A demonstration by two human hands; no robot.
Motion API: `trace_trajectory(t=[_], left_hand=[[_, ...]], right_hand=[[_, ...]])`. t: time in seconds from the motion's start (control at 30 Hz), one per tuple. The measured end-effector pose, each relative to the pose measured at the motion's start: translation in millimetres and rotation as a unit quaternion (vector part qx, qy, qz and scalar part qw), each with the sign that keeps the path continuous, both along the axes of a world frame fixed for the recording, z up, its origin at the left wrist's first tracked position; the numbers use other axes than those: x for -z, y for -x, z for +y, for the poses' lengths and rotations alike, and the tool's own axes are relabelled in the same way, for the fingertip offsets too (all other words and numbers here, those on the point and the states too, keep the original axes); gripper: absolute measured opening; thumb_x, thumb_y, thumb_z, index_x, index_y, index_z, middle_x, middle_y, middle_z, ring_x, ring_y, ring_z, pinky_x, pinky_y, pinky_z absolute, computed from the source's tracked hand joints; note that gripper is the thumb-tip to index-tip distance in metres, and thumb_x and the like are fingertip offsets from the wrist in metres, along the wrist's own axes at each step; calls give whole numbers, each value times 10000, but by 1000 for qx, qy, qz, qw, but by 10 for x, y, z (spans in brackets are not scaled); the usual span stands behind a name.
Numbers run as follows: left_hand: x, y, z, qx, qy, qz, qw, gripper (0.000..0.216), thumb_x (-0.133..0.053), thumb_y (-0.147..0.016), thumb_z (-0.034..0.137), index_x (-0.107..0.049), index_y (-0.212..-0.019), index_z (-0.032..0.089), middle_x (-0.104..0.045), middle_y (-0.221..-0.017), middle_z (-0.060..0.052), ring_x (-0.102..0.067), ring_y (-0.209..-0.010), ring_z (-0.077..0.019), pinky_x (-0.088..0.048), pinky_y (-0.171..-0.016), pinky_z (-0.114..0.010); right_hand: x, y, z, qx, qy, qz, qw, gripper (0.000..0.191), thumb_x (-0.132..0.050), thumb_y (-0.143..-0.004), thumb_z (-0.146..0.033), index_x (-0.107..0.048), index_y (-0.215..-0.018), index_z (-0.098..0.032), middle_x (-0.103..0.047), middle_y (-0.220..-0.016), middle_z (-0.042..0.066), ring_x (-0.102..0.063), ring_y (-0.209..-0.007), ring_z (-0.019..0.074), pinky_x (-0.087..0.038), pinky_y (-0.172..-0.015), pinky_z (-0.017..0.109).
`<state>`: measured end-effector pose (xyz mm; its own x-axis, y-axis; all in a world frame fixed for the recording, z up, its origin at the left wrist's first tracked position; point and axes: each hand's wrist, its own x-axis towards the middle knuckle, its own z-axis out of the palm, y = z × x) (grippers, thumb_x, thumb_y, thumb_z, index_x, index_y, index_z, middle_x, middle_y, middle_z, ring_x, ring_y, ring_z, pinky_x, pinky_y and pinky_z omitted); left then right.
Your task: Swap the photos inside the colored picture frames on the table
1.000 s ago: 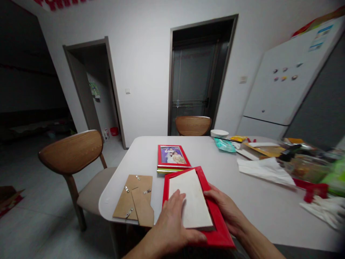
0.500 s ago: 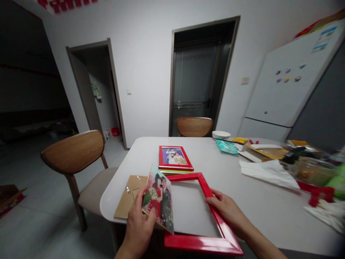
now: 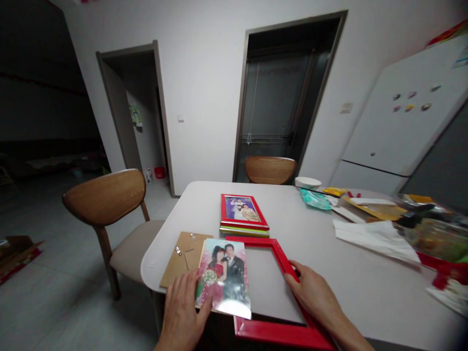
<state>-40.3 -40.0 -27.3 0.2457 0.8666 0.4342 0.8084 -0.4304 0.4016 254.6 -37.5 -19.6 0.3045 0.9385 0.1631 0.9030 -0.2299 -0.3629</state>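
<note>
Clearly, the left hand (image 3: 185,304) grips a photo (image 3: 224,278) by its lower left corner, thumb laid over the bottom edge and fingers along the left side, the back of the hand facing up. The photo faces up, showing two people, one in red with a bouquet, the other in a dark suit. It overlaps the left side of a red frame (image 3: 281,334) and part of a brown backing board (image 3: 175,273) with metal clips. The right hand (image 3: 316,290) reaches in from the lower right and pinches the frame's right bar, thumb on the inner side, fingers curled over the top. The frame's lower end juts past the edge of the table (image 3: 303,234). Beyond it lies a framed picture (image 3: 244,212). On the fridge (image 3: 373,126), a blue-marked label (image 3: 461,57) is cut off, too small to read.
</note>
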Motion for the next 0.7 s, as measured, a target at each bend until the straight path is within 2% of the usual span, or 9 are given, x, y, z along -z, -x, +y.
trace_trajectory(t=[0.07,0.17,0.23,0.3,0.4,0.5,0.57,0.63,0.7], left_hand=[[14,-27,-36,39,-12,19,999,507,-518,-705,277,-399,-1189,180,-469,-1205,-120,-417,-1094,-280,-336,-897,-462],[24,-125,-72,135,2,61,989,656,-568,-620,201,-345,-1237,192,-329,-1322,-105,-293,-1195,-293,-268,-964,-486],[30,-203,-69,169,15,85,982,634,-543,-612,146,-373,-1222,186,-338,-1317,-104,-300,-1195,-290,-276,-964,-490],[38,-258,-43,174,15,95,980,557,-489,-647,103,-415,-1193,186,-399,-1280,-102,-363,-1161,-275,-320,-943,-482],[18,-264,23,176,-15,65,982,458,-412,-709,74,-472,-1147,192,-480,-1215,-89,-432,-1114,-245,-372,-917,-441],[-112,-192,110,161,-52,-50,984,399,-372,-756,95,-500,-1124,182,-523,-1172,-82,-458,-1094,-220,-372,-926,-387],[-267,-149,167,105,-49,-177,977,339,-386,-782,157,-531,-1088,172,-568,-1114,-81,-501,-1045,-221,-388,-905,-361],[-436,-155,207,30,-5,-325,945,285,-426,-789,262,-578,-1005,155,-632,-991,-82,-565,-941,-234,-439,-829,-345],[-562,-232,211,-8,62,-471,880,307,-478,-762,366,-600,-925,136,-665,-857,-71,-606,-819,-234,-476,-734,-326]], right_hand=[[-3,30,-5,2,9,-15,1000,429,-342,-748,-292,-506,-1092,-94,-611,-957,147,-574,-860,240,-409,-744,325],[-10,78,-18,4,17,-25,1000,420,-322,-765,-294,-493,-1102,-111,-602,-924,139,-579,-816,236,-414,-703,329],[-2,96,-26,0,18,-24,1000,418,-316,-772,-298,-490,-1103,-111,-592,-914,135,-574,-816,232,-414,-706,329],[9,100,-28,-11,8,-16,1000,419,-318,-774,-298,-496,-1095,-96,-580,-916,138,-561,-839,229,-411,-733,332],[-29,116,-39,-42,-62,5,997,390,-367,-751,-290,-530,-1047,-95,-557,-972,141,-519,-913,229,-381,-821,348],[-192,220,-94,-81,-159,85,980,345,-409,-731,-302,-557,-995,-137,-545,-1027,116,-495,-952,217,-363,-860,353],[-338,353,-155,-116,-167,190,961,315,-411,-738,-327,-572,-957,-168,-573,-975,87,-533,-864,192,-409,-790,332],[-445,519,-211,-160,-115,310,930,301,-420,-739,-350,-597,-899,-166,-606,-870,71,-559,-740,168,-443,-680,299],[-468,689,-238,-186,-38,430,883,313,-453,-723,-375,-612,-861,-144,-620,-791,68,-560,-640,151,-443,-564,272]])
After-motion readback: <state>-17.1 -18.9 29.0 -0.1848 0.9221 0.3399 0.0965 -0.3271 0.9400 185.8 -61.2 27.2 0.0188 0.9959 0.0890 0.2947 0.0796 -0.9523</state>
